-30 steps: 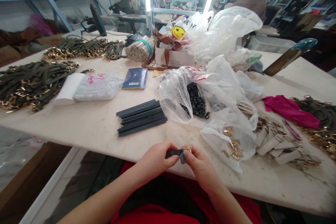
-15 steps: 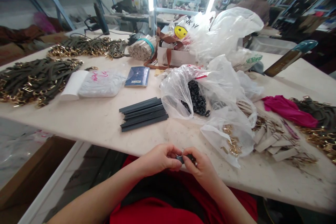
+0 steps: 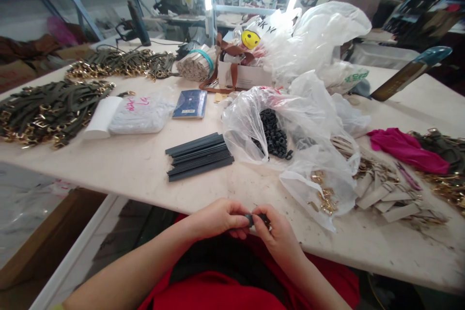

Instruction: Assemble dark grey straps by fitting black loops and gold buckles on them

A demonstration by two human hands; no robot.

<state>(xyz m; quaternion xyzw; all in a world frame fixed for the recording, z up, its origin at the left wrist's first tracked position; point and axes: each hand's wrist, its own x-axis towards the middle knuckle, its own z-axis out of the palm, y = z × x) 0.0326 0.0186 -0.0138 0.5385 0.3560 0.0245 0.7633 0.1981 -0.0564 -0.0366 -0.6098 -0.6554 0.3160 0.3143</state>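
Note:
My left hand [image 3: 229, 218] and my right hand [image 3: 273, 226] meet at the table's front edge, above my lap. Between their fingertips is a small dark strap piece [image 3: 250, 219], pinched from both sides. Most of it is hidden by the fingers, and a dark end shows past my right fingers. Beyond my hands lies a stack of dark flat strips [image 3: 199, 156]. A clear plastic bag [image 3: 242, 128] holds small black loops [image 3: 274, 135]. To the right, another clear bag holds gold metal clasps [image 3: 325, 198].
Dark straps with gold hardware [image 3: 47, 111] are heaped at the left. A blue booklet [image 3: 190, 104] and a wrapped white packet [image 3: 141, 115] lie mid-table. Beige straps [image 3: 392, 193], a magenta cloth [image 3: 409, 149] and white bags [image 3: 323, 34] are at the right and back. A person stands behind.
My left fingers have shifted slightly around the dark strap piece, with the thumb now lying further over it. Both hands stay together in about the same place. The view has tilted a little.

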